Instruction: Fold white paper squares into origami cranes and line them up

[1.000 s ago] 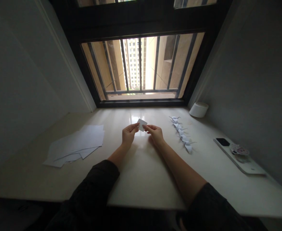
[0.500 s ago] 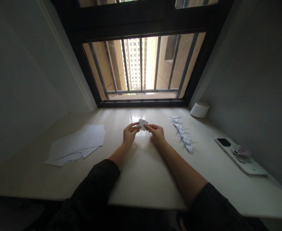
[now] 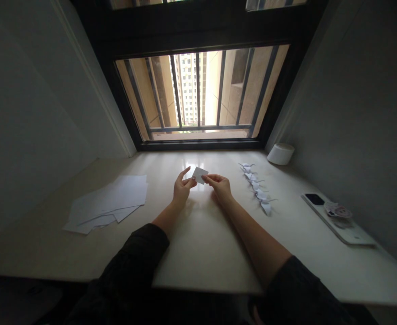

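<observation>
A small square of folded white paper (image 3: 200,174) is held up above the pale sill, between my two hands. My right hand (image 3: 220,186) pinches its right side between thumb and fingers. At its lower left corner, the thumb and bent fingers of my left hand (image 3: 182,188) grip the paper, while the left index finger points up and away from it. To the right of my hands, several folded paper cranes (image 3: 255,185) stand in a slanting row.
A stack of white paper sheets (image 3: 113,198) lies on the left of the sill (image 3: 191,253). On the right are a phone (image 3: 340,221) with a round grip on its back and a white round container (image 3: 281,154). A dark-framed, barred window (image 3: 198,145) closes off the back.
My left index finger has lifted off the paper and straightened upward. The paper now shows a flatter, squarer face. My right hand has hardly moved.
</observation>
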A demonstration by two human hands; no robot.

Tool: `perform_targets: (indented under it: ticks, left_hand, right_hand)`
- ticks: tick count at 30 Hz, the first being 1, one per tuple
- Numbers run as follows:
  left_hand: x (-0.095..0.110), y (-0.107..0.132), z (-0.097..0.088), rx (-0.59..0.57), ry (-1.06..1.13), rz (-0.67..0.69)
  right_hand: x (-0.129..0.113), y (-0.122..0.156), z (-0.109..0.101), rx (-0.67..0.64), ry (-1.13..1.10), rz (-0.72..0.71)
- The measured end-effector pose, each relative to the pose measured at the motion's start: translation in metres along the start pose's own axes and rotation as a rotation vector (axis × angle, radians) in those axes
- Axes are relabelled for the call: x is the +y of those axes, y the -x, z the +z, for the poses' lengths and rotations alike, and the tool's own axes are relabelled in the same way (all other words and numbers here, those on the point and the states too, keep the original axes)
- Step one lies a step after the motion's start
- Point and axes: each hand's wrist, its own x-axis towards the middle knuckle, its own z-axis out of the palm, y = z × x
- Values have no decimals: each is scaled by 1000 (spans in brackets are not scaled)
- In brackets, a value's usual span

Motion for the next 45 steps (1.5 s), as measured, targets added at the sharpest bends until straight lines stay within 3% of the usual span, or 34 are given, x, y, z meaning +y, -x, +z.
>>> perform_targets:
  ticks: [8, 22, 31, 37, 45]
  left_hand:
    - [-9, -5, -8, -113, -207, -111]
    - [4, 0, -7, -212, -310, -190]
    - [7, 3, -4, -103, -417, -80]
    - [1, 2, -5, -94, -491, 35]
    - [3, 3, -3, -109, -514, 61]
  right_hand:
    - [11, -7, -5, -22, -8, -68]
    - [11, -8, -6, -40, -25, -82]
    - [9, -7, -4, -46, -7, -96]
    - [12, -6, -6, -223, 119, 92]
    - [12, -6, -7, -215, 31, 166]
